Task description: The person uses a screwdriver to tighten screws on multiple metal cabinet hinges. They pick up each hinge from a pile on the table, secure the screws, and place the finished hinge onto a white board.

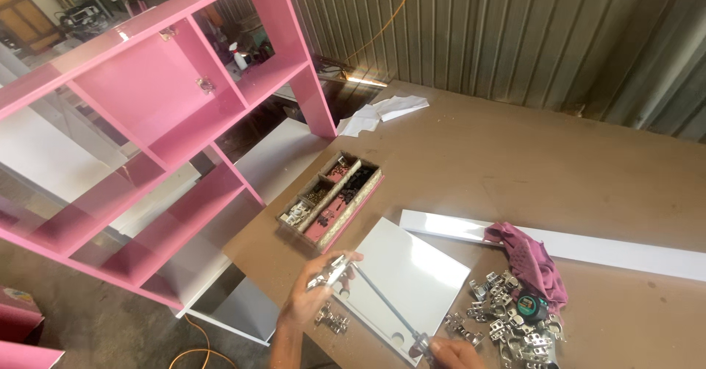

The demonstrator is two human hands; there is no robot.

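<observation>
At the desk's near edge, the left hand [312,295] closes its fingers around a metal hinge [331,272] over the white panel [408,277], while the right hand [452,354] grips a screwdriver [386,309] pointing into that hinge.

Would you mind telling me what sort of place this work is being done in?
Most likely a furniture or cabinet-making workshop: an unfinished pink shelf unit stands beside a worn workbench, a pile of metal hinges lies by a white panel, and the walls are corrugated metal.
</observation>
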